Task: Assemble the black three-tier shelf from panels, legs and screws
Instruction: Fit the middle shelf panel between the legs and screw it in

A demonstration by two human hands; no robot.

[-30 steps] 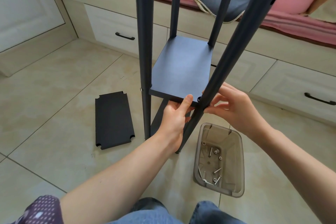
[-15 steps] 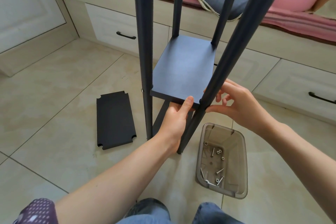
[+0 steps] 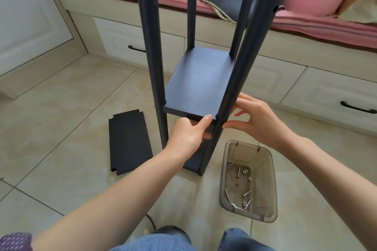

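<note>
The half-built black shelf (image 3: 201,79) stood upright on the tiled floor (image 3: 61,112), its four legs rising out of the top of the view, with a middle panel (image 3: 199,85) set between them and a lower panel (image 3: 194,162) near the floor. The left hand (image 3: 188,134) gripped the near edge of the middle panel, thumb lying on top at the corner and the fingers curled beneath it. The right hand (image 3: 259,120) was at the near right leg (image 3: 238,79), its thumb and fingertips touching the leg just at the level of the panel's corner; whether that grip pinched a screw there I could not tell, as the spot was hidden behind the leg. A spare black panel (image 3: 129,141) with notched corners lay flat on the floor to the left of the shelf, apart from it. To the right, just beside the near right leg's foot, sat a clear plastic tub (image 3: 269,181) holding loose screws (image 3: 245,193) and washers. Behind the shelf ran a bed platform with drawers (image 3: 130,45) and pink bedding (image 3: 318,18).
</note>
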